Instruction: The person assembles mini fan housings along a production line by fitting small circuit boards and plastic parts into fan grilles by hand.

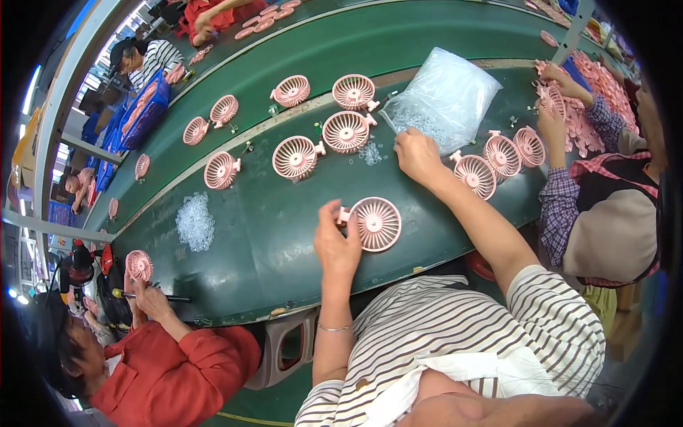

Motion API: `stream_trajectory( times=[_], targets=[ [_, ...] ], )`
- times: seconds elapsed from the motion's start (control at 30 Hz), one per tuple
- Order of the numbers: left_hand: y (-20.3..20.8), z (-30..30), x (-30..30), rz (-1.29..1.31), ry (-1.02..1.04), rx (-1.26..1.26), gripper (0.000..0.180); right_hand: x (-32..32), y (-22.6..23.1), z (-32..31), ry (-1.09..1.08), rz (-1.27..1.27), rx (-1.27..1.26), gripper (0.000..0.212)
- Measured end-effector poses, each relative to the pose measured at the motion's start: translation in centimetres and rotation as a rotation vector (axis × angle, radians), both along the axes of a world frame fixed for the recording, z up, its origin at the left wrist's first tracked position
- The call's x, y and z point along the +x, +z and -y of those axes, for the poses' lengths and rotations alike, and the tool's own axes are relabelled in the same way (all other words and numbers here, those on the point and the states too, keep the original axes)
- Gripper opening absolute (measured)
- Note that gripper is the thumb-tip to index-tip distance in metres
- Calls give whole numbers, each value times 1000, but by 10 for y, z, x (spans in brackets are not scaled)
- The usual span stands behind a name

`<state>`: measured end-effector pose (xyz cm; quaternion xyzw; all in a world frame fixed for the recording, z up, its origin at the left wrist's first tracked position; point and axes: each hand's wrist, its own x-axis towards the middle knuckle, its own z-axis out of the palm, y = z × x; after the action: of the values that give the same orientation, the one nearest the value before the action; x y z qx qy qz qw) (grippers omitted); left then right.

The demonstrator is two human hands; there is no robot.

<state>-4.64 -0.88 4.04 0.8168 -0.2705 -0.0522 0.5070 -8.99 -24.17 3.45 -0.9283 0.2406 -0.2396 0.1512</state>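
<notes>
My left hand [336,240] grips the left rim of a round pink fan grille [377,223] that lies flat on the green table [270,235] in front of me. My right hand [417,154] reaches further out, fingers curled down at the edge of a clear plastic bag [445,96] of small clear parts, next to a little loose heap of them [370,152]. What the right fingers pinch is hidden. More pink fan grilles [346,131] lie beyond both hands.
A pile of small clear parts [194,220] lies at the left. Several pink grilles [491,160] sit at the right by a person in a plaid sleeve [562,206]. A person in red [171,363] works at lower left. A green conveyor belt [370,35] runs behind.
</notes>
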Motion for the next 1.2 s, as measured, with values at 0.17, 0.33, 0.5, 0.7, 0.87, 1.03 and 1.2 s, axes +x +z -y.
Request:
stream_trajectory(
  times=[0.17,0.33,0.5,0.7,0.87,1.03,1.2],
  targets=[
    [2,-8,-12,275,30,119,29,5,-10,-1,-66,9,-26,13],
    [-7,-9,-21,10,124,-97,31,7,-5,-2,-86,53,47,11],
    [-16,-12,-20,-32,121,-137,34,1,5,-16,147,146,55,12],
    [-13,-12,-26,58,123,-104,33,0,-7,-23,194,38,67,9],
    [-19,-10,-22,126,98,-91,34,-8,13,-46,153,133,269,4],
    [-15,-5,-23,-21,83,-206,32,-21,29,-111,248,362,770,10],
    [-25,-5,-26,-258,66,-423,28,-18,6,-121,225,432,512,6]
  ],
)
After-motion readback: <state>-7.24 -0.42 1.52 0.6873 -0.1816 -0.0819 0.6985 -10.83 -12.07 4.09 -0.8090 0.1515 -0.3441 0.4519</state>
